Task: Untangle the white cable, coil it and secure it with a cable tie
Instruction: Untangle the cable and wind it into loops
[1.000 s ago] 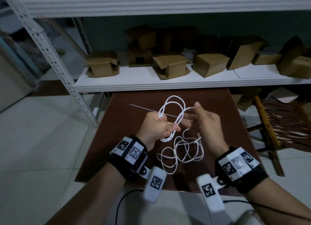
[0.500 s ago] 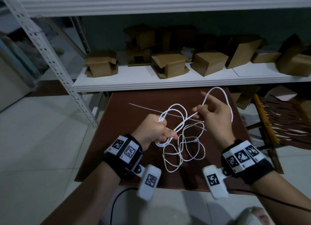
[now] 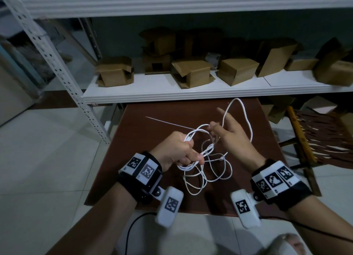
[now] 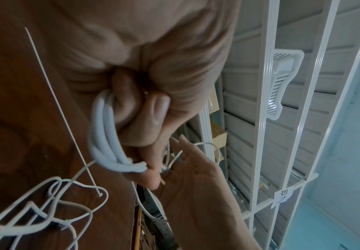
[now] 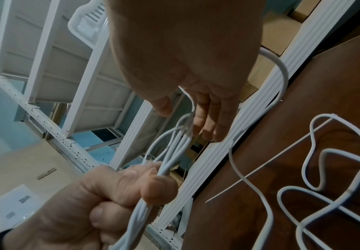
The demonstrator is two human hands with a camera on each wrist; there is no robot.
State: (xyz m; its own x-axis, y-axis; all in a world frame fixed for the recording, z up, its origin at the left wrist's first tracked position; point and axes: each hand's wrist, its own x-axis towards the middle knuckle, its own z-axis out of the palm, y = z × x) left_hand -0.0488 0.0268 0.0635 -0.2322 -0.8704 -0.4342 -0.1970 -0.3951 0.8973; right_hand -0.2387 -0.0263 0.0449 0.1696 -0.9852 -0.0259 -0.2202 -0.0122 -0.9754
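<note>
- Left hand (image 3: pixel 176 151): fist clamped round a bundle of several loops of the white cable (image 3: pixel 208 165), above the brown table (image 3: pixel 145 140). Left wrist view shows three or so strands wrapped past the curled fingers (image 4: pixel 145 118).
- Right hand (image 3: pixel 232 136): just right of the left hand, above the table, fingers straight and spread. One strand passes between the fingers and arcs up in a tall loop toward the table's far edge, then back down the right side of the hand. No curl round the strand visible in the right wrist view; cannot tell whether it's pinched between fingers.
- Rest of the cable: loose tangle hanging below and between the hands, lower loops lying on the table near its front half.
- Cable tie (image 3: pixel 170 122): thin, straight, flat on the table, beyond the left hand, untouched. One end runs under or behind the cable loops; can't tell which.
- Shelf (image 3: pixel 191 94) beyond the table's far edge, holding cardboard boxes (image 3: pixel 193 73).
</note>
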